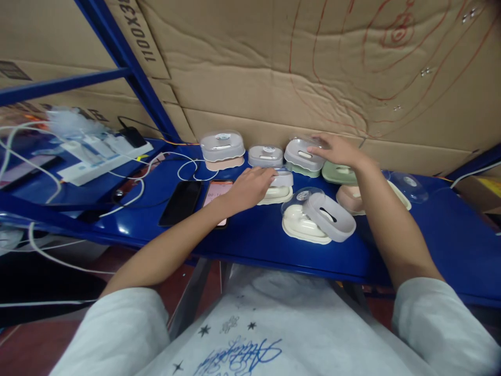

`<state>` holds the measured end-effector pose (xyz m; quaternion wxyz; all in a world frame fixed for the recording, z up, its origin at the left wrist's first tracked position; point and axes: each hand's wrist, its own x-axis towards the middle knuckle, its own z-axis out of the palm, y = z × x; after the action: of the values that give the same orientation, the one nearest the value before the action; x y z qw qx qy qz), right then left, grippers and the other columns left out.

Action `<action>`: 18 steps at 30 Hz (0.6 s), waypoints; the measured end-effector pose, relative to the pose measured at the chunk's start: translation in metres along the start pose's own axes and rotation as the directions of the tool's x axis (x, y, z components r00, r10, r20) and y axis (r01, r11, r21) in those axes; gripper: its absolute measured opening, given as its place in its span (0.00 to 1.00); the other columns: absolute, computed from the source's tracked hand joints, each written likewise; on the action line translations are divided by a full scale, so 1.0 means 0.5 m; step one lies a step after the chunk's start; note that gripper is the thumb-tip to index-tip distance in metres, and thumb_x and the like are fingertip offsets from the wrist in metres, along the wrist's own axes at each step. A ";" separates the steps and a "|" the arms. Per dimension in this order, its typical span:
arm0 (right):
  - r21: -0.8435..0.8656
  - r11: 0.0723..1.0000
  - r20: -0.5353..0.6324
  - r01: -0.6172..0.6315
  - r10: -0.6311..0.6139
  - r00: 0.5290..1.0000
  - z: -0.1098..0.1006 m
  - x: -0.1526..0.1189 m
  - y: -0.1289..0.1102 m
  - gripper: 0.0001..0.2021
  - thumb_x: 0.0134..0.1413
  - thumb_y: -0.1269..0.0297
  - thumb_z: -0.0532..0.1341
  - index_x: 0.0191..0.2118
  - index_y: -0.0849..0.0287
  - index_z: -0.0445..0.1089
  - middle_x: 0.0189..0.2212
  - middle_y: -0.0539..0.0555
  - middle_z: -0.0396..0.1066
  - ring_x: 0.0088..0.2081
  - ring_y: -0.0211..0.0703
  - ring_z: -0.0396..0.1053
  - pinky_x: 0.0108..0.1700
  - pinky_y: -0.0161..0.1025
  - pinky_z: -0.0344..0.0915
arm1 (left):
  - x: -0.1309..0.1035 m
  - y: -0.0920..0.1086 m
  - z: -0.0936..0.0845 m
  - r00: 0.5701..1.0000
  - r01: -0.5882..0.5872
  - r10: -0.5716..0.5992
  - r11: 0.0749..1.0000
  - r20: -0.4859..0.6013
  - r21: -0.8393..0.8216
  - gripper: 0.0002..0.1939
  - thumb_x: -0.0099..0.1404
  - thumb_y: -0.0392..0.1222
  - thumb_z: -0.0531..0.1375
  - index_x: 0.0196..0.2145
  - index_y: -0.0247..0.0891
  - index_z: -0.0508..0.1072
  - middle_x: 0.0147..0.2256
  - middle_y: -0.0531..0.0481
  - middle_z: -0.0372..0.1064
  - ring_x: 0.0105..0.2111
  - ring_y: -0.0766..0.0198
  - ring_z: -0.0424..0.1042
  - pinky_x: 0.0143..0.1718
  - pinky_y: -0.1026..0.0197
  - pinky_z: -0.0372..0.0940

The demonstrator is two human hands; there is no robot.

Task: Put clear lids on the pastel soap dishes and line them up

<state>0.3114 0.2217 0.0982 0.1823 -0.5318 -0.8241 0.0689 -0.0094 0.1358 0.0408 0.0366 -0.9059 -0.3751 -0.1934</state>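
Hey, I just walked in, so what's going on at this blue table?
A person is handling small dishes with both hands. The left hand is at a gray tray over a cream base, and the right hand reaches to a gray tray with a green base farther back. Nearer the front edge, another gray tray overlaps a cream dish. A dark phone lies off to the left.

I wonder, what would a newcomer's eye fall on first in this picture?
The red looping lines on the cardboard, upper right, would likely draw the eye first. Next come the pastel boxes on the blue tabletop, with the left hand and right hand among them. White cables loop around a power strip at far left.
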 end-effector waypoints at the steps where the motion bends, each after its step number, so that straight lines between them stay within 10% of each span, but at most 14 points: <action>1: 0.026 1.000 0.008 -0.017 0.017 1.000 -0.003 -0.006 0.001 0.31 0.67 0.46 0.62 0.67 0.61 0.69 0.65 0.65 0.72 0.63 0.62 0.72 0.65 0.58 0.67 | 0.001 -0.002 -0.001 1.000 0.011 -0.011 1.000 -0.008 -0.009 0.20 0.83 0.42 0.44 0.57 0.34 0.72 0.50 0.37 0.77 0.50 0.49 0.75 0.51 0.49 0.66; 8: -0.151 0.988 -0.238 0.008 -0.045 0.970 -0.006 -0.020 -0.049 0.22 0.68 0.59 0.57 0.61 0.63 0.74 0.59 0.66 0.76 0.61 0.67 0.72 0.64 0.63 0.65 | 0.007 0.001 0.002 0.998 0.030 -0.028 0.999 -0.056 0.040 0.17 0.81 0.38 0.48 0.56 0.36 0.74 0.50 0.40 0.79 0.49 0.49 0.76 0.51 0.49 0.65; 14: -0.122 0.961 0.189 0.250 -0.225 0.956 0.045 -0.025 -0.117 0.16 0.65 0.60 0.61 0.55 0.55 0.77 0.54 0.59 0.80 0.55 0.60 0.77 0.58 0.53 0.70 | 0.010 0.006 -0.011 0.995 0.066 -0.049 0.973 -0.082 0.223 0.13 0.78 0.37 0.52 0.48 0.36 0.78 0.45 0.36 0.78 0.45 0.46 0.77 0.46 0.48 0.66; 18: -0.276 0.951 0.129 0.139 -0.106 0.986 0.073 -0.027 -0.118 0.31 0.62 0.62 0.65 0.69 0.60 0.65 0.65 0.68 0.70 0.61 0.67 0.72 0.59 0.57 0.69 | 0.006 0.025 -0.020 0.985 0.138 -0.159 0.960 0.071 0.245 0.16 0.80 0.44 0.53 0.47 0.37 0.79 0.36 0.40 0.80 0.37 0.47 0.80 0.37 0.52 0.67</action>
<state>0.2527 0.1874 0.0793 0.0613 -0.4955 -0.8658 -0.0318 -0.0021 0.1269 0.0520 0.1138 -0.8719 -0.4639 -0.1082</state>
